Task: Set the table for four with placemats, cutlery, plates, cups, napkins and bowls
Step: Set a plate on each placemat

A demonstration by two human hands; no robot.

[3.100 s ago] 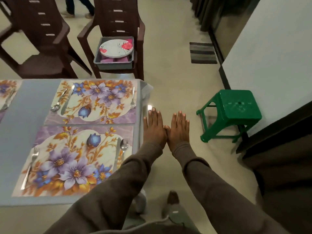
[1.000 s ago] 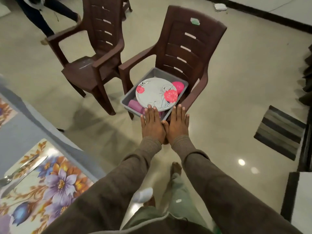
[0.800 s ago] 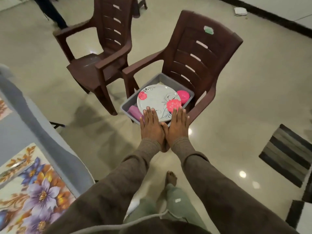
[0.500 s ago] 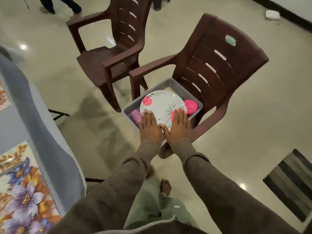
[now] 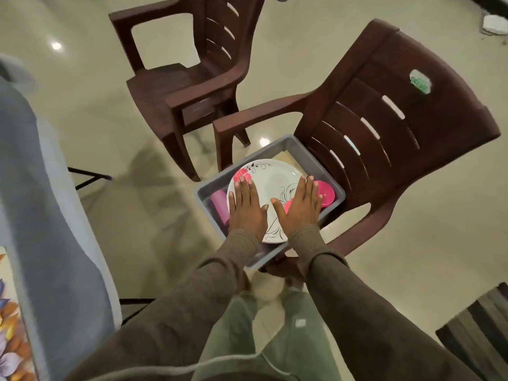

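Glossy cream floor tiles (image 5: 115,111) fill most of the head view, with two dark brown plastic armchairs standing on them. On the seat of the nearer chair (image 5: 384,127) sits a grey rectangular tub (image 5: 305,149), its far corner pushed up against the slatted backrest. Lying across the top of the tub's contents is a white plate (image 5: 270,182) printed with pink flowers and thin black scrolls. Beside the plate on the right, inside the tub, is a bright pink bowl (image 5: 327,193); on the left, partly under the plate's rim, a purple cup (image 5: 218,202) lies on its side. The person's left hand (image 5: 246,209) is spread flat over the left part of the plate, fingers straight and close together, gripping nothing. The right hand (image 5: 301,206) is likewise flat over the plate's right edge, fingers straight, their tips reaching the plate's rim next to the pink bowl; it holds nothing either. Whether the palms actually press on the plate or hover just above it cannot be told. Both arms wear brown knitted sleeves (image 5: 357,312). The second chair (image 5: 176,86) stands behind and to the left, its seat bare. Along the left edge runs a table under a grey-blue cloth (image 5: 46,221), with a corner of a floral placemat (image 5: 11,347) showing at the bottom left. A striped mat (image 5: 478,325) lies at the lower right.
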